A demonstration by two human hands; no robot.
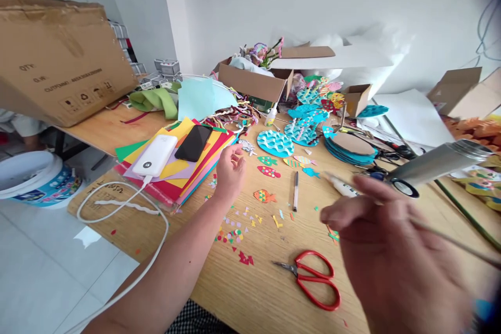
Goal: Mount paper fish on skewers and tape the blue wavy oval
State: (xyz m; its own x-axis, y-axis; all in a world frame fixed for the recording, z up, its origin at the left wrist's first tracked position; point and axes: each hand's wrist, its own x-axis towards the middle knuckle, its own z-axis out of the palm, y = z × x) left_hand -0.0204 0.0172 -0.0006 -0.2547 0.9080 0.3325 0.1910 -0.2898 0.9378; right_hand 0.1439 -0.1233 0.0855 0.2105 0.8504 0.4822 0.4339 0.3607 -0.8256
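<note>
My left hand (230, 171) is stretched out over the wooden table (250, 282), its fingers loosely curled and apart, holding nothing. It hovers beside a stack of coloured paper sheets (183, 167), on which lie a white power bank (155, 155) and a black phone (193, 142). My right hand (391, 250) is close to the camera and blurred; its fingers seem pinched on a thin stick (454, 242) that runs off to the right. A silver metal cylinder (438, 164) lies tilted just beyond its fingertips. Red scissors (313, 279) lie below and between the hands.
Paper fish (265, 196), confetti scraps, a pen (296, 191) and a glue stick (340, 186) litter the table. Blue wave-patterned discs (275, 143) and open cardboard boxes (254, 82) stand behind. A large carton (58, 62) sits at left, with a white bucket (35, 177) on the floor.
</note>
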